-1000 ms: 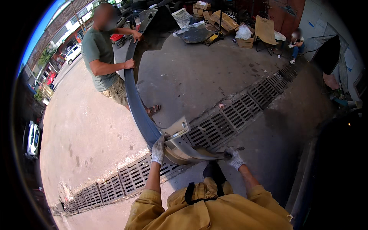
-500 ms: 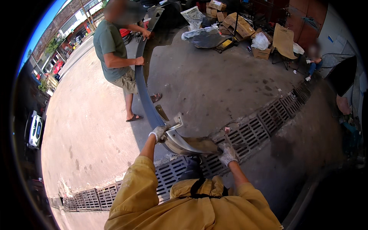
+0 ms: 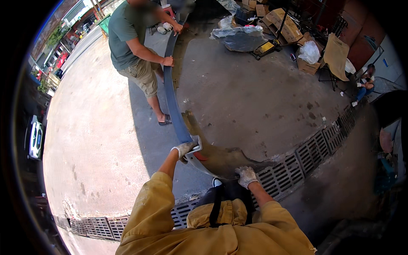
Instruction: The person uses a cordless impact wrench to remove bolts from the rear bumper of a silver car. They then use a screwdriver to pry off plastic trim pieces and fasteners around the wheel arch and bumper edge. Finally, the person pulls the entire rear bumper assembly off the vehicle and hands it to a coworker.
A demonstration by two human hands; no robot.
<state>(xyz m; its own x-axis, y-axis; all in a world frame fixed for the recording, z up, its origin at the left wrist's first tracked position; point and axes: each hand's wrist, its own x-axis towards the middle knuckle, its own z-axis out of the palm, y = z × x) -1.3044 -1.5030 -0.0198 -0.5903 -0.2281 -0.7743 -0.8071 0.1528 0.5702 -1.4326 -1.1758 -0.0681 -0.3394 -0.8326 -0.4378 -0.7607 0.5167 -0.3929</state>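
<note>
A long, curved car bumper, blue-grey outside with a dirty brown inner side, stretches from me to a co-worker. My left hand, in a whitish work glove, is closed round its near end beside a pale metal-looking bracket. The gloved right hand grips the edge of the bumper's near corner on my right, its fingers partly curled over. A small red patch shows inside the bumper near the bracket. At the far part, the co-worker's two bare hands hold the same bumper.
The co-worker in a green shirt stands at the far left. A slotted drain grating crosses the floor by my feet. Cardboard boxes, plastic sheeting and a tan folding chair stand far right, near a seated person.
The bumper has tilted, so more of its brown inner side shows. Both my hands keep hold of it. The co-worker has shifted along with the bumper, and my view has turned slightly.
</note>
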